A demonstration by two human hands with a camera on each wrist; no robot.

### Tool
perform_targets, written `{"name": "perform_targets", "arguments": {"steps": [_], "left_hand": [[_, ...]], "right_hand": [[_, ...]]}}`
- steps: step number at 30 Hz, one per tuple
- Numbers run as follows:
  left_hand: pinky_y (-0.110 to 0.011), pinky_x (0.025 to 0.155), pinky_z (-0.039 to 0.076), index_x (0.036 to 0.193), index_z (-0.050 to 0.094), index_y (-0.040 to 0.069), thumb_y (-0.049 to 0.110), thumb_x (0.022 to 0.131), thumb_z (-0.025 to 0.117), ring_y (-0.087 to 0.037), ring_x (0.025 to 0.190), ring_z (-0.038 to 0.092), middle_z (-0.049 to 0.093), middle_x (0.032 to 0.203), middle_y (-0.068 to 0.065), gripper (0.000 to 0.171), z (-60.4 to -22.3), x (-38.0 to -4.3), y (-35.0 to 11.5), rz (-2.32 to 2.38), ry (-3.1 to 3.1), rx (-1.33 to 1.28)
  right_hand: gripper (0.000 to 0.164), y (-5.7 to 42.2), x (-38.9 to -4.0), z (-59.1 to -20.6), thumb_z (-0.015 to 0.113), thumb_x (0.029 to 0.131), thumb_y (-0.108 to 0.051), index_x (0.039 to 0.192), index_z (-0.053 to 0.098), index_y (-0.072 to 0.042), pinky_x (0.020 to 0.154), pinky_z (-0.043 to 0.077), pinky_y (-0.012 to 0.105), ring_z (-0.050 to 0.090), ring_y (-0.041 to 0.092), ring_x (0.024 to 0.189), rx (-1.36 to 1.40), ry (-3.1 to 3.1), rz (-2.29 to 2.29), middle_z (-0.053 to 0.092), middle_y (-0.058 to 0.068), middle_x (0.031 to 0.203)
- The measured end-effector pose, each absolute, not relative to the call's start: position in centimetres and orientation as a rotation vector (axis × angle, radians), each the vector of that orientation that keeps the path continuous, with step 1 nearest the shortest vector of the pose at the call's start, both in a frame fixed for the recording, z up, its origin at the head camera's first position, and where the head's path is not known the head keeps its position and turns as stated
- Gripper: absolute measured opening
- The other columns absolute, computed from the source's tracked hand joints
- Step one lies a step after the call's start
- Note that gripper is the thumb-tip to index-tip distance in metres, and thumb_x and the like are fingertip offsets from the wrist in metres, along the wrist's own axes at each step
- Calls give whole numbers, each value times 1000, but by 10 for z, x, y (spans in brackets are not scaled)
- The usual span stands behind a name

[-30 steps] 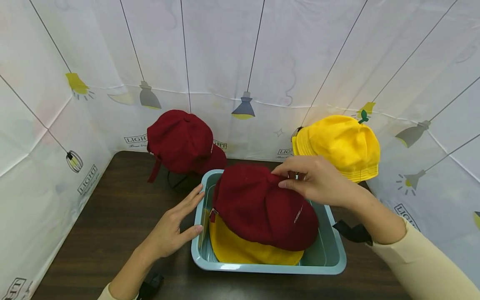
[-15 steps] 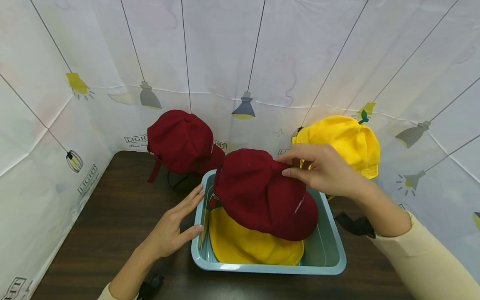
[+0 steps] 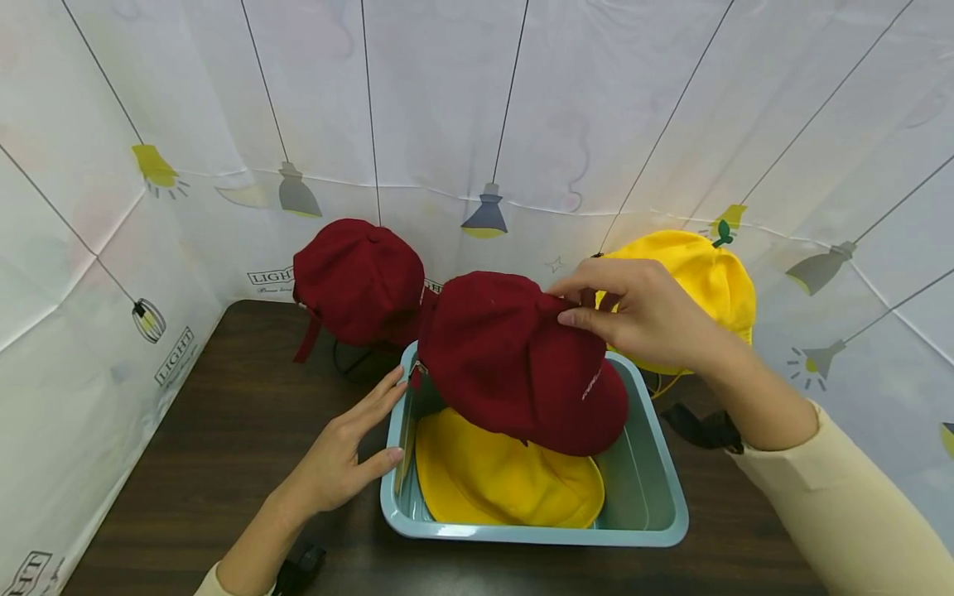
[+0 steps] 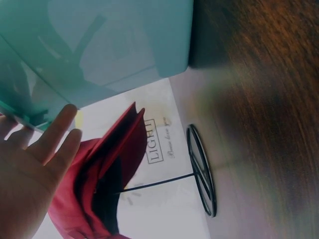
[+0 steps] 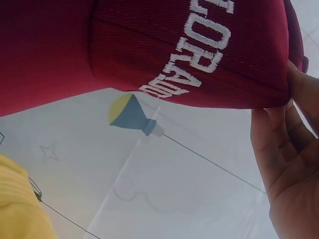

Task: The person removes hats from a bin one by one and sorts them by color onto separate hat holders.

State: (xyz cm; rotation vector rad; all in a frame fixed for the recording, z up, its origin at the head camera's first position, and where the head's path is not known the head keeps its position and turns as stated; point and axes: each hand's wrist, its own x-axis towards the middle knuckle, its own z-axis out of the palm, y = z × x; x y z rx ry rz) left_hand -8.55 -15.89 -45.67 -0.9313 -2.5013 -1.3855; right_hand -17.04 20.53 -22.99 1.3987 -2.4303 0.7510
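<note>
My right hand pinches the crown of a dark red baseball cap between thumb and fingers. The cap hangs over the light blue plastic basin, brim toward the lower right; white embroidered letters show on its front in the right wrist view. Beneath it in the basin lies a yellow hat. My left hand rests with straight, spread fingers against the basin's left rim.
Behind the basin at left, another dark red cap sits on a black wire stand. At back right stands a bright yellow bucket hat with a green sprout, partly behind my right hand. A lamp-printed white sheet surrounds the dark wooden table.
My right hand has lifted the dark red cap up and toward the back, uncovering more of the yellow hat in the basin. The left hand has stayed at the rim.
</note>
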Motion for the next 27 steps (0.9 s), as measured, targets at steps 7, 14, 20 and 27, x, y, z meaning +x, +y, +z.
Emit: {"name": "perform_targets", "arguments": {"steps": [7, 14, 20, 27], "left_hand": [[-33, 122, 30, 165, 32, 15, 18, 98, 67, -27, 154, 35, 20, 174, -3, 76, -457, -85, -159, -1385, -2484, -943], [-37, 122, 31, 164, 35, 9, 20, 99, 67, -27, 154, 35, 20, 174, -1, 74, -458, -85, -158, -1386, -2507, -928], [-40, 122, 31, 164, 34, 9, 21, 99, 67, -28, 154, 34, 21, 174, -2, 74, -457, -85, -159, -1385, -2516, -923], [-34, 122, 28, 164, 34, 9, 19, 98, 68, -28, 154, 34, 22, 174, -4, 75, -457, -87, -160, -1381, -2484, -944]], "right_hand": [[33, 201, -174, -223, 84, 82, 6, 109, 78, -12, 65, 52, 19, 58, 6, 77, 1380, -2405, 772, 69, -13, 89], [32, 197, -180, -216, 84, 83, 6, 109, 79, -12, 66, 52, 19, 59, 7, 79, 1330, -2409, 785, 69, -13, 87], [30, 192, -188, -210, 83, 83, 6, 108, 79, -10, 67, 52, 17, 58, 7, 78, 1314, -2383, 790, 67, -10, 85], [29, 184, -199, -203, 81, 85, 8, 110, 79, -6, 66, 52, 17, 59, 8, 80, 1291, -2381, 798, 70, -4, 86]]}}
